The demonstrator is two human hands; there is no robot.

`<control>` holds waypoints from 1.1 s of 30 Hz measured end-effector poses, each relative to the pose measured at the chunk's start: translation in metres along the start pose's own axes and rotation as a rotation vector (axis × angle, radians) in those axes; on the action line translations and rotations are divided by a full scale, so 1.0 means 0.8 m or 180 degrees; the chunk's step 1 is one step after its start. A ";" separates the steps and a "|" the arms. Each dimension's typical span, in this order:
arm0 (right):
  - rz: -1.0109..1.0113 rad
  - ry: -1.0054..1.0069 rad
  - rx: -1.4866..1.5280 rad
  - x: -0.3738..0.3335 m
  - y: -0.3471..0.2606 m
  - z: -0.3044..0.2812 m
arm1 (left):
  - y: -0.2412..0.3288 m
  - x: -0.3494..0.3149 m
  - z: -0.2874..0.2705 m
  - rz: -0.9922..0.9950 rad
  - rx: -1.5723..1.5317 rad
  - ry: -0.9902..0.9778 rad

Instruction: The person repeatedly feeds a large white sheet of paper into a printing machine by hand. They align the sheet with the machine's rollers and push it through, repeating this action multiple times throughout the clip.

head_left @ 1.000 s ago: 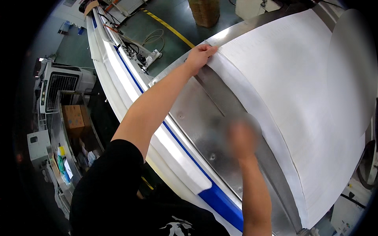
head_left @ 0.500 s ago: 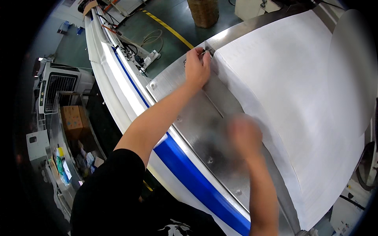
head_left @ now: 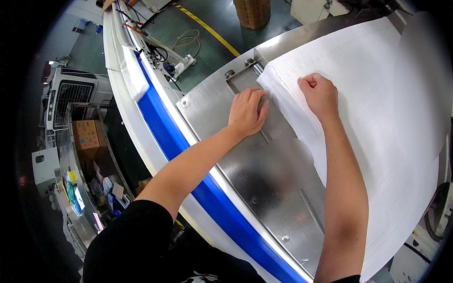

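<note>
My left hand (head_left: 248, 111) rests low over the brushed metal plate (head_left: 207, 113), beside the long recess near the white sheets (head_left: 377, 118). Its fingers are bent, with the thumb apart from them, and I see nothing held. My right hand (head_left: 322, 95) is over the sheets, right of their left edge. Its fingers are curled, thumb pressed to forefinger; what they hold, if anything, is hidden. A shiny rod (head_left: 258, 69) shows at the recess's far end, near two dark knobs. A blurred patch covers part of the plate.
Along the plate's near left side runs a blue strip (head_left: 198, 184) with white edging. Beyond lie a coiled hose (head_left: 188, 40), a yellow floor line (head_left: 207, 29) and a brown cylinder (head_left: 252, 13). At left, a metal bin holds a cardboard box (head_left: 86, 137).
My left hand has come back from the recess's far corner, uncovering the rod and knobs. My right hand has moved from the plate up and right over the white sheets. More blue strip shows.
</note>
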State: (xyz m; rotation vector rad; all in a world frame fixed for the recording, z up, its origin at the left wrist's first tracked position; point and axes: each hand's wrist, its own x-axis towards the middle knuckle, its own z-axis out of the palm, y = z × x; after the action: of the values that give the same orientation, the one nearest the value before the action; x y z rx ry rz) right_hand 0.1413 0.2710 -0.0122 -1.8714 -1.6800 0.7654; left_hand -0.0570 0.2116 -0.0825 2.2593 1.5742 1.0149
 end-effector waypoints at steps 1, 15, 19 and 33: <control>0.0013 -0.0003 -0.0044 0.001 0.001 0.002 | 0.000 -0.001 0.000 -0.0010 0.0029 -0.0027; 0.0053 0.0300 -0.0427 0.002 0.012 0.009 | 0.007 0.048 -0.011 0.0705 0.0104 0.0196; 0.0116 0.0313 -0.0425 0.003 0.011 0.008 | 0.005 0.082 -0.003 0.1254 0.0581 0.0047; -0.0180 0.0815 -0.0701 -0.155 0.020 -0.003 | -0.027 0.101 -0.048 0.2156 0.1175 -0.1437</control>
State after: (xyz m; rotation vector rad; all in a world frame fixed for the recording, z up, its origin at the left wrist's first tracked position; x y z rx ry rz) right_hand 0.1452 0.1457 -0.0125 -1.9621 -1.6976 0.3113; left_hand -0.0819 0.2839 -0.0317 3.0908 0.8675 0.2632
